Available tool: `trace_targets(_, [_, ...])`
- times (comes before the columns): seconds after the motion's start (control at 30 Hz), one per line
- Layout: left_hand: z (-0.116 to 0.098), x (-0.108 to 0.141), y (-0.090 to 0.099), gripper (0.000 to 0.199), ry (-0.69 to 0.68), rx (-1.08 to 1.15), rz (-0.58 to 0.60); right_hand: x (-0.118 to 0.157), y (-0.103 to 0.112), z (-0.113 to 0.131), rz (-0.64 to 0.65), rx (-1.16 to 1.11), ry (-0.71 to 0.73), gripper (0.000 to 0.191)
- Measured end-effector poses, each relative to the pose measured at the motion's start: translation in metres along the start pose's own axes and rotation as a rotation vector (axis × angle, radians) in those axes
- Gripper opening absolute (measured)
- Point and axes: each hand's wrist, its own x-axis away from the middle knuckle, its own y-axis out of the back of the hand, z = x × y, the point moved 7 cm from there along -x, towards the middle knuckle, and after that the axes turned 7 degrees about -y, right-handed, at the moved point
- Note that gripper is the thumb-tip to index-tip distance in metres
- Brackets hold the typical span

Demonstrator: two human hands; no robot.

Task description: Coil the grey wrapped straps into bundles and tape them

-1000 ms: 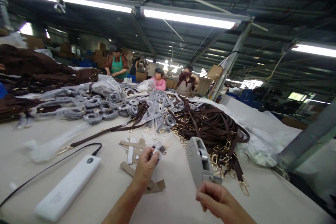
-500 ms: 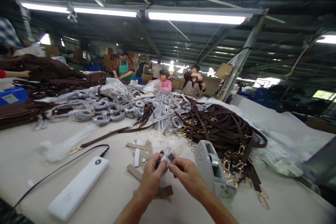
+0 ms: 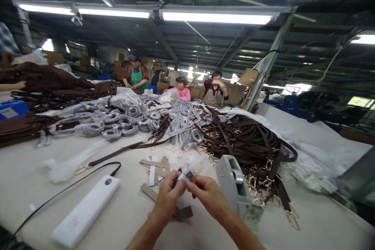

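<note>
The left hand point(image 3: 169, 193) and right hand point(image 3: 206, 192) pinch a small bundle point(image 3: 185, 172) left of the tape holder point(image 3: 225, 177), and a loose grip might drop it

The packet point(image 3: 185, 172) shows white and dark; the tape dispenser point(image 3: 225, 177) is grey, the straps point(image 3: 249, 136) brown, the clips point(image 3: 290, 213) gold.

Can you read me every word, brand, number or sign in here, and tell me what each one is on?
Nothing reads clearly enough to quote.
Green apron: pale lettering across the chest, too small to read.
Blue box: white label, its print too blurred.
White corded device: faint marking near its lower end, illegible.
Grey tape dispenser: dark line marks on its side; I cannot tell whether they form a character.
</note>
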Motion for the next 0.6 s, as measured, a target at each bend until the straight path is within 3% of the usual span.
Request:
trace_targets(0.13, [0.008,-0.001,-0.001,0.035,0.06,0.042,-0.027,0.001,0.003,-0.009,0.03,-0.129,-0.021,0.02])
trace_targets(0.47, [0.013,-0.001,-0.006,0.041,-0.007,-0.004,0.035,-0.012,-0.005,-0.027,-0.071,-0.34,0.057,0.043])
trace_targets(0.6, [0.016,-0.005,-0.004,0.047,-0.104,-0.078,0.029,-0.023,-0.004,-0.043,-0.186,-0.331,0.144,0.045])
